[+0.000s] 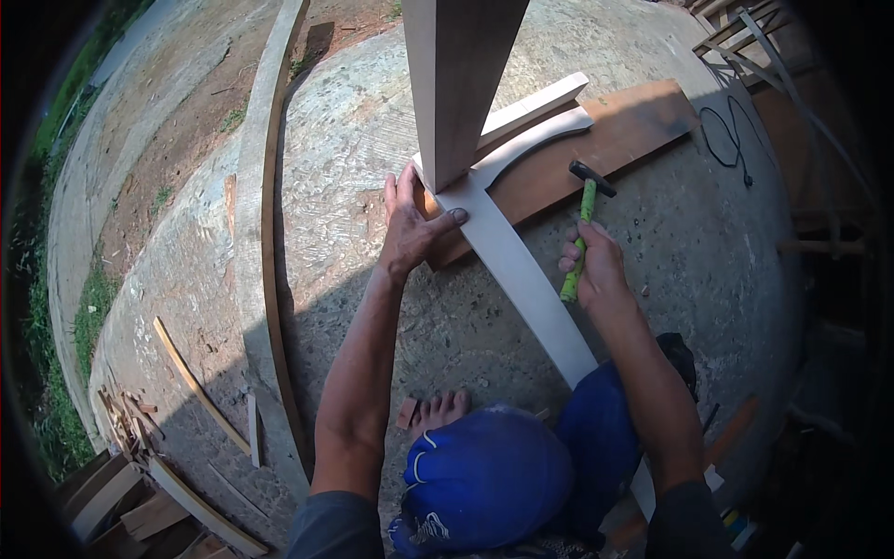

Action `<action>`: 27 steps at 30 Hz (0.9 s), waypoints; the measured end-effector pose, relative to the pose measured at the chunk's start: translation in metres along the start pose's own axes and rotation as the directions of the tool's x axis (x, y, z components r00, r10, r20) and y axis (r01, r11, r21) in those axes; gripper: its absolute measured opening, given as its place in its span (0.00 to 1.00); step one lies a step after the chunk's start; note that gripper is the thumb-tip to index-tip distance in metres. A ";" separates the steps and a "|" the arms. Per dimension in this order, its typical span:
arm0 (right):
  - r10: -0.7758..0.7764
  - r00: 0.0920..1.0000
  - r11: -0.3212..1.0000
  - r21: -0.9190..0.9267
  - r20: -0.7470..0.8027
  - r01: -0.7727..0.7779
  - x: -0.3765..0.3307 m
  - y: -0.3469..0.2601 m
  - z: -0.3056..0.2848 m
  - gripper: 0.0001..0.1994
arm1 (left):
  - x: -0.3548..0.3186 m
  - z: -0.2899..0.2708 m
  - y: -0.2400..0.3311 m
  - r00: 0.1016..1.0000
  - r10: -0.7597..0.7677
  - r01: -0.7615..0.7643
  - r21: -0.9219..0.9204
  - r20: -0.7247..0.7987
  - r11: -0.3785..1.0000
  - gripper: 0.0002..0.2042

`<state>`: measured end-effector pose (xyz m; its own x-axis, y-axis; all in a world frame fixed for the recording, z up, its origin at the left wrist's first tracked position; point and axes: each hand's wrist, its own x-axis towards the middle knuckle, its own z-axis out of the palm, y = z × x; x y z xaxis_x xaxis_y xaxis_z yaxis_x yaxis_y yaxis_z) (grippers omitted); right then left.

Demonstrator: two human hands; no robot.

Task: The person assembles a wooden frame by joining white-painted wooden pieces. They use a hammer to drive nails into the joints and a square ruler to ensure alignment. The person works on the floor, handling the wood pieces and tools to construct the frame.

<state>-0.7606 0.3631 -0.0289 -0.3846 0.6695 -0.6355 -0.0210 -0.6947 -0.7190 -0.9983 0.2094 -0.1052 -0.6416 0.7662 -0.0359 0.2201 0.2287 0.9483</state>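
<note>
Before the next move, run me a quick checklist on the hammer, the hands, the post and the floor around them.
1. Hammer secure: ok, the right hand is closed around its green handle.
2. Left hand clear of the hammer: ok, it is at the base of the wooden post, apart from the hammer.
3. Post fully seated against the pale wooden piece: cannot tell, the contact is not clear enough.
4. Hammer head clear of the brown board: cannot tell, they overlap in this view.
5. Black cord away from both hands: ok, it lies to the right.
6. Foot protected: not ok, it is bare.
</note>
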 end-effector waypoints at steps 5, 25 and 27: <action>-0.007 0.997 0.963 0.266 -0.077 0.027 0.041 0.012 0.057 0.08 | -0.004 0.003 0.007 0.996 0.044 -0.042 0.017 -0.084 0.999 0.39; -0.029 0.999 0.952 0.304 -0.042 0.040 0.060 0.007 0.094 0.09 | -0.006 0.005 0.005 0.994 -0.069 0.073 0.047 -0.083 0.996 0.50; -0.040 0.999 0.967 0.254 0.030 0.032 0.046 0.002 0.082 0.10 | -0.009 0.008 0.007 0.991 -0.060 0.071 0.093 -0.118 0.993 0.47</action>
<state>-0.8544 0.3714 -0.0363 -0.4107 0.6888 -0.5974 -0.2669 -0.7173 -0.6436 -0.9852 0.2087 -0.1011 -0.7357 0.6751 -0.0554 0.2415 0.3379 0.9097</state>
